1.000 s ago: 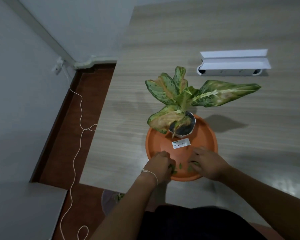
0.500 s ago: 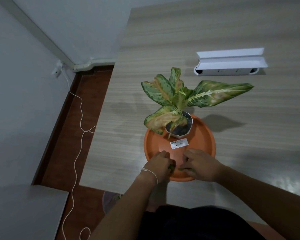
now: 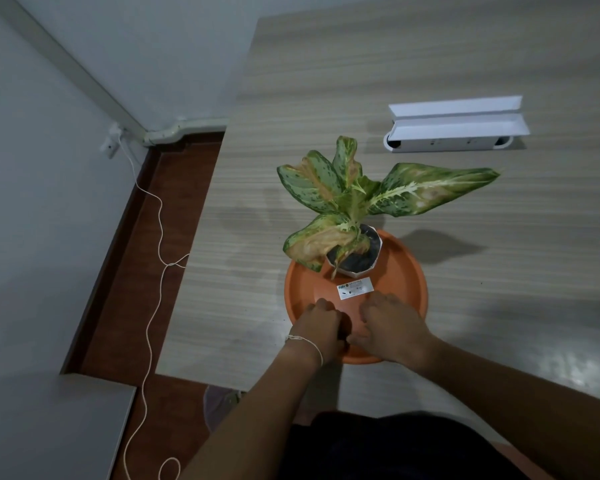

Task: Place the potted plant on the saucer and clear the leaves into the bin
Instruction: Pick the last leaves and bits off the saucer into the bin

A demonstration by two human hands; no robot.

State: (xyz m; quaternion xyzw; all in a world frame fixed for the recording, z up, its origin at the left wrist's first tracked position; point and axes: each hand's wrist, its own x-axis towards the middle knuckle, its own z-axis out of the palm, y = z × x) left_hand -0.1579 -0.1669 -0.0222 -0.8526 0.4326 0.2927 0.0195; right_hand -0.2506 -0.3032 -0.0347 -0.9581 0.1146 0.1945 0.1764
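Observation:
A potted plant (image 3: 347,202) with mottled green and yellowing leaves stands in a white pot (image 3: 369,268) at the far side of an orange saucer (image 3: 407,275). A white label (image 3: 355,288) lies on the saucer floor. My left hand (image 3: 321,327) is curled into a fist over the saucer's near rim; earlier frames showed small green leaf pieces at its fingers, and they are hidden now. My right hand (image 3: 392,327) lies palm down beside it, fingers loosely spread, thumb toward the left hand. A bin (image 3: 219,407) shows below the table's near edge.
The saucer sits near the front left corner of a pale wood table (image 3: 499,306). A white socket box (image 3: 454,133) with a raised lid is at the back. On the left, a white cable (image 3: 153,306) runs down the wall and over the brown floor.
The loose green leaf pieces seen between my hands are out of sight. My right hand has slid left toward my left hand, which has closed into a fist.

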